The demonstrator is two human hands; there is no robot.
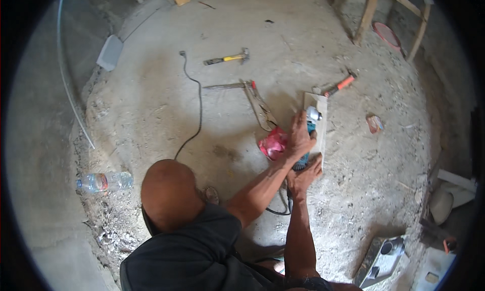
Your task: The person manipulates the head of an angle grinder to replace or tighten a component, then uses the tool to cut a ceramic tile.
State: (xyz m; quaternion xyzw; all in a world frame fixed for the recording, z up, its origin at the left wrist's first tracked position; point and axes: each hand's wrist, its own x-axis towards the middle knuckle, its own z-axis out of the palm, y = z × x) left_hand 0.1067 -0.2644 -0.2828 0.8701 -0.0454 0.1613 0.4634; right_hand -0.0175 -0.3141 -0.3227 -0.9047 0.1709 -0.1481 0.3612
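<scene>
A teal power tool with a silver gear head, an angle grinder by its look (311,125), lies along a pale flat board (323,139) on the floor. My left hand (300,139) is closed round the tool's body, just behind the silver head. Closer to me, my right hand (304,177) grips the rear end, where a black cord (281,211) comes out. The palms hide much of the casing. Beside the left wrist lies a crumpled pink plastic bag (274,143). An orange-handled hammer (341,84) rests by the board's far end.
Left of the bag are a long-jawed hand tool (260,106) and a thin pointed rod (222,86). Farther off lies a yellow-handled hammer (227,59). A cable (200,104) with a plug crosses the floor. A plastic bottle (105,182) lies left; a metal box (381,260) stands near right.
</scene>
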